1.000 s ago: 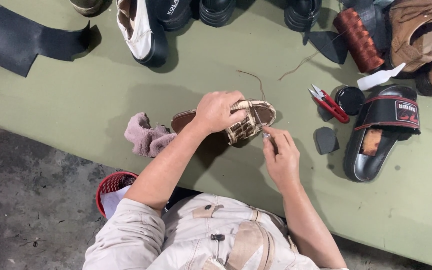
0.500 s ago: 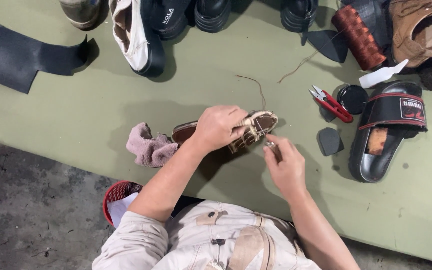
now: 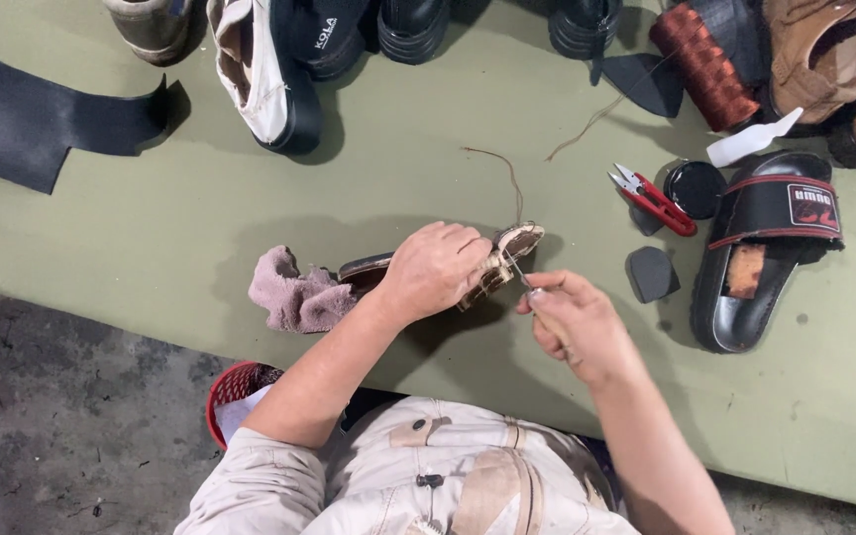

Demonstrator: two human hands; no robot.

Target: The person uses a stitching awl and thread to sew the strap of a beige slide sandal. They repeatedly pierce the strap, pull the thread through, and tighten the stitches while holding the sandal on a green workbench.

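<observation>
While the left hand (image 3: 435,269) clamps the sandal (image 3: 507,253) (mostly hidden), the right hand's (image 3: 572,322) grip pinches an awl (image 3: 519,271)

Open mat (image 3: 200,198) left & above the sandal (image 3: 507,253); a hand passes freely there. Rag (image 3: 294,295) blocks close left. Right side crowded: black heel piece (image 3: 652,273), red snips (image 3: 654,200), black slide (image 3: 760,253). Shoes (image 3: 279,69) line the top edge.
</observation>
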